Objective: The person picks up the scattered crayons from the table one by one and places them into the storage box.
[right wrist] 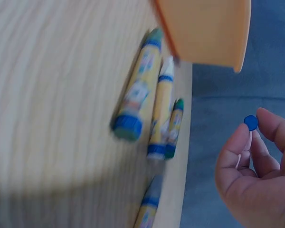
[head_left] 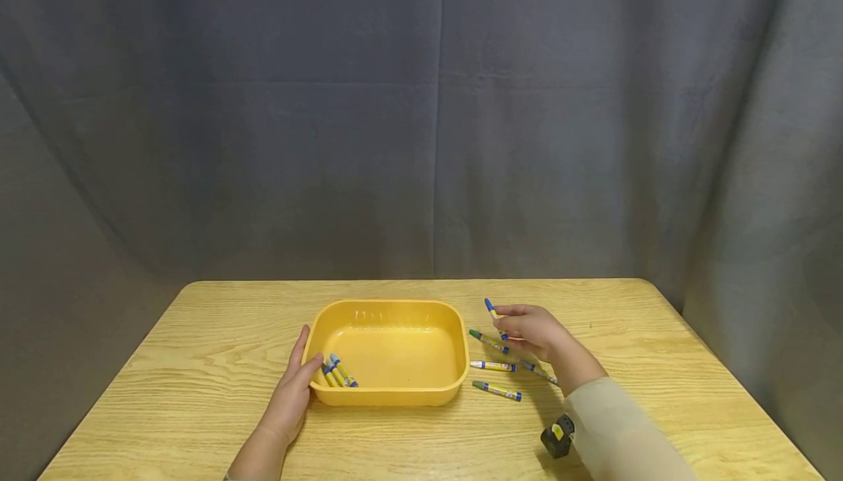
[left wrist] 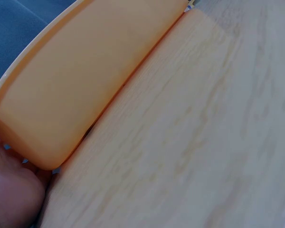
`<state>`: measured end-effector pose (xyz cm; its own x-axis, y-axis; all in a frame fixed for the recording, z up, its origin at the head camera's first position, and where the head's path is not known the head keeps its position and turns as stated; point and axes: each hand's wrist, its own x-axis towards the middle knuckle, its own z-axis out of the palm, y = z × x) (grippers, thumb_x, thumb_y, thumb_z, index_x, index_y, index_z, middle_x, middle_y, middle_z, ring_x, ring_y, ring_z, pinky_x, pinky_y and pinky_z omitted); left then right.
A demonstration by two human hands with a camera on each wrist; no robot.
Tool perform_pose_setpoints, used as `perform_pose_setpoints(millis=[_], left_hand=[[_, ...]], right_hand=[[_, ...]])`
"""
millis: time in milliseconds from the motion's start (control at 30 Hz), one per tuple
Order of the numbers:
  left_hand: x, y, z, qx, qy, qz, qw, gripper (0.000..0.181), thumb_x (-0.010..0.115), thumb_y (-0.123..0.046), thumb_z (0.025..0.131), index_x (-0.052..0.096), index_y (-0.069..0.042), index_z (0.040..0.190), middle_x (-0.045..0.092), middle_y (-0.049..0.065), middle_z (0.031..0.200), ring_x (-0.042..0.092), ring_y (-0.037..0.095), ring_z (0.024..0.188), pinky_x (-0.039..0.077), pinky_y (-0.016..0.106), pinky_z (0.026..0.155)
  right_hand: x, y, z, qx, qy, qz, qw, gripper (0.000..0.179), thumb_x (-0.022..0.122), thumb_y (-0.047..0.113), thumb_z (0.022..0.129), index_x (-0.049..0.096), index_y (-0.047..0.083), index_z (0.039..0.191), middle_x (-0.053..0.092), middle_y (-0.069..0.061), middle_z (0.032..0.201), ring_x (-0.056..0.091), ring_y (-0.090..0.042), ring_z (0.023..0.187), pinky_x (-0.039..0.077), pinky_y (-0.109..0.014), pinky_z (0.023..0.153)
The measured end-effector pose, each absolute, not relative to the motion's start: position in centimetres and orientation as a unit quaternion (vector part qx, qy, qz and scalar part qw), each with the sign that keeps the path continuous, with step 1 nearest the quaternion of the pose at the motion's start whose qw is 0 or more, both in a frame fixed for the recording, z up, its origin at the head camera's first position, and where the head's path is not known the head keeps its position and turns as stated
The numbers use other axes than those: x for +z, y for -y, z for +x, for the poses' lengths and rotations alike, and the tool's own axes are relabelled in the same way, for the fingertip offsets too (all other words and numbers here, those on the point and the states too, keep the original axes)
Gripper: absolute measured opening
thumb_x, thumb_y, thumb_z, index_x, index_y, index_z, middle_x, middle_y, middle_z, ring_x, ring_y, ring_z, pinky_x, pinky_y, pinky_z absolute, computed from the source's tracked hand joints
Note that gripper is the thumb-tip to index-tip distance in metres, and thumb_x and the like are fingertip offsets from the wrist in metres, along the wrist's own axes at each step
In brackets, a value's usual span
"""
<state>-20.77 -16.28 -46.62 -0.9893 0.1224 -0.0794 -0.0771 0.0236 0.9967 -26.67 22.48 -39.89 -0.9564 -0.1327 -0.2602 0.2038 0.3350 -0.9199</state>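
My left hand (head_left: 290, 398) grips the left end of a yellow plastic tray (head_left: 388, 397), its thumb over the rim and its fingers along the outer wall. Inside the tray, at the near left corner, lie several crayons (head_left: 340, 373) in yellow wrappers. To the right of the tray, my right hand (head_left: 536, 331) pinches a blue crayon (head_left: 490, 307) between thumb and forefinger, raised over the table. In the right wrist view, only the round blue end (right wrist: 251, 123) of that crayon shows between the fingertips.
On the table right of the tray lie a green crayon (head_left: 489, 341), a white crayon (head_left: 494, 366), an olive-green crayon (head_left: 497, 391) and a greyish-blue crayon (head_left: 540, 372), partly under the right hand. A grey curtain (head_left: 435, 137) hangs behind the wooden table (head_left: 165, 393).
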Motion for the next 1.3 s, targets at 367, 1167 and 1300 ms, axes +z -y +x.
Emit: perform_pose_setpoints(millis=[367, 1167, 1300], left_hand=[[-46.7, 16.1, -20.9, 0.705, -0.705, 0.025, 0.073, 0.069, 0.033, -0.032, 0.106, -0.013, -0.026, 0.157, -0.005, 0.010, 0.166, -0.003, 0.038, 0.153, 0.007, 0.058, 0.122], [-46.6, 16.0, -20.7, 0.705, -0.705, 0.020, 0.077, 0.068, 0.032, -0.031, 0.107, -0.014, -0.028, 0.157, -0.006, 0.011, 0.166, -0.005, 0.039, 0.152, 0.006, 0.058, 0.122], [-46.6, 16.0, -20.8, 0.705, -0.705, 0.019, 0.074, 0.068, 0.033, -0.031, 0.107, -0.013, -0.027, 0.157, -0.005, 0.010, 0.166, -0.004, 0.037, 0.153, 0.005, 0.057, 0.123]], right_hand=[[-38.8, -18.5, -27.2, -0.595, -0.790, 0.008, 0.150, 0.049, 0.061, 0.015, 0.095, 0.050, -0.001, 0.139, 0.057, -0.019, 0.131, 0.058, -0.023, 0.110, 0.056, -0.035, 0.093], [-39.6, -7.8, -26.7, -0.627, -0.753, -0.027, 0.198, 0.037, 0.067, 0.007, 0.089, 0.063, -0.002, 0.125, 0.063, -0.005, 0.100, 0.055, -0.012, 0.077, 0.055, -0.023, 0.071], [-40.2, -6.0, -26.5, -0.617, -0.757, -0.022, 0.215, 0.036, 0.068, 0.006, 0.088, 0.065, 0.000, 0.123, 0.063, -0.002, 0.090, 0.054, -0.010, 0.071, 0.056, -0.023, 0.069]])
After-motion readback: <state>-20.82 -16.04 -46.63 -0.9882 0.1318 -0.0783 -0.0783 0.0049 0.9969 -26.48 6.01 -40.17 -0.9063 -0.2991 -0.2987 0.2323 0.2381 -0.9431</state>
